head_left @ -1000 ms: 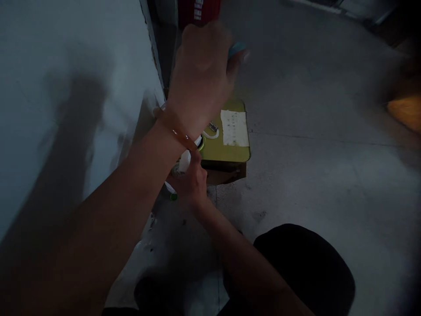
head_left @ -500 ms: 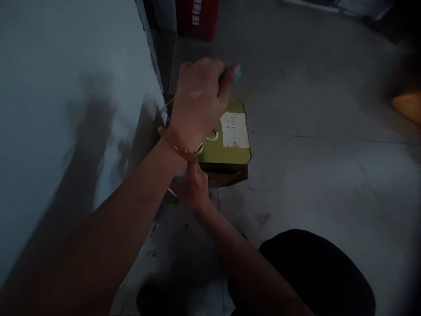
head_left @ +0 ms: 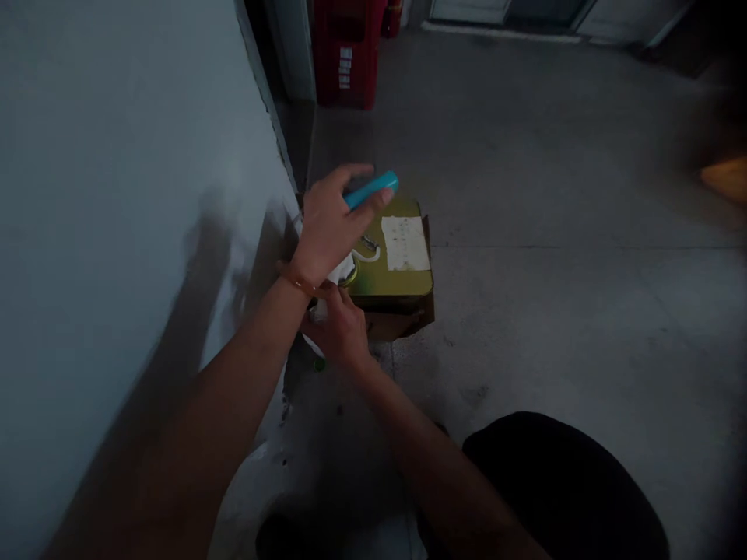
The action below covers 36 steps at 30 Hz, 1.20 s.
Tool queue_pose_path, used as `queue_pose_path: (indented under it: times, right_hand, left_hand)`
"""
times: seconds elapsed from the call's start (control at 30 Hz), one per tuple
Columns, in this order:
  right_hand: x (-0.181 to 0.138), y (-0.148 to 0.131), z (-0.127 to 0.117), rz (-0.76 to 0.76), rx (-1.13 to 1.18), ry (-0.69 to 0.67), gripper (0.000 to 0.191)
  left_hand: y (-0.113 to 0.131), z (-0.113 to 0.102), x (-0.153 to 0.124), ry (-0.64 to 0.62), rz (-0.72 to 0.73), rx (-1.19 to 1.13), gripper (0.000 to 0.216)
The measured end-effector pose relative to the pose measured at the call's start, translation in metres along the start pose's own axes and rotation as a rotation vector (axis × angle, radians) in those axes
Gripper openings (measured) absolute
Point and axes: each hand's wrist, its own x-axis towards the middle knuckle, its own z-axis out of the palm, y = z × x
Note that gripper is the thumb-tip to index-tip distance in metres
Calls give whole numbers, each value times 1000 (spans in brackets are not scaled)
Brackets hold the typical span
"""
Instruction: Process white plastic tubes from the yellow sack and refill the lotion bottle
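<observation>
View: head camera, looking forward and down at both hands.
Left hand (head_left: 327, 225): closed, gripping a teal cylinder (head_left: 370, 190) between thumb and fingers; an amber bead bracelet (head_left: 300, 281) circles the wrist.
Teal cylinder: in the left hand, long axis slanting up and to the right, its far end pointing away from the wrist, above the box.
Right hand (head_left: 338, 330): closed, fingers curled on a white object (head_left: 341, 272), just below the left hand.
White object: between both hands, partly hidden, kind unclear; the right hand is on it, the left wrist just above.
Green cap (head_left: 319, 364): just below the right hand.
Olive-green metal box (head_left: 397, 284): just right of both hands, white paper label (head_left: 405, 243) on top, brown cardboard (head_left: 397, 325) beneath.
Surroundings: pale wall (head_left: 117, 233) left of the left hand; red cabinet (head_left: 347, 54) far ahead; concrete floor (head_left: 554, 311) right of the hands.
</observation>
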Motion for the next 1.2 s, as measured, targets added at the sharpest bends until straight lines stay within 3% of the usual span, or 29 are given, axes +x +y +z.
queue_pose_path:
  times: [0.13, 0.27, 0.33, 0.47, 0.53, 0.8, 1.2]
  right_hand:
    - [-1, -3, 2, 41, -2, 12, 45]
    - [-2, -4, 2, 60, -16, 42, 41]
    - [-2, -4, 1, 70, -44, 35, 37]
    - [-2, -5, -4, 80, -140, -35, 31]
    - [-3, -5, -6, 68, -171, -65, 29]
    - [-3, -2, -6, 25, -128, -98, 33]
    - [6, -9, -22, 73, -60, -132, 35]
  left_hand:
    - [-11, -10, -10, -208, -154, -256, 35]
    - [-17, -9, -13, -248, -239, -290, 48]
    - [-19, -1, -14, -200, -266, -281, 49]
    - [-20, 19, -15, 160, -301, -135, 45]
    - [-19, 24, -15, 272, -287, -72, 41]
    - [1, 22, -11, 324, -321, -38, 36]
    - [15, 19, 14, 244, -371, -82, 33]
